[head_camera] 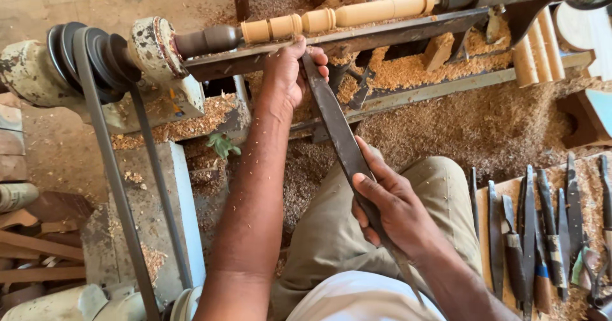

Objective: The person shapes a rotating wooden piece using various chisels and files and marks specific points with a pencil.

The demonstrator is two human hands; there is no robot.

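Spindle (338,16): pale wood, ringed with turned beads.

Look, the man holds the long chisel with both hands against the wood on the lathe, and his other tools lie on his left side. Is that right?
Not quite. The spare tools lie on the person's right side, not the left; the head view shows it. The rest holds: the left hand and right hand both hold the long chisel against the wood on the lathe.
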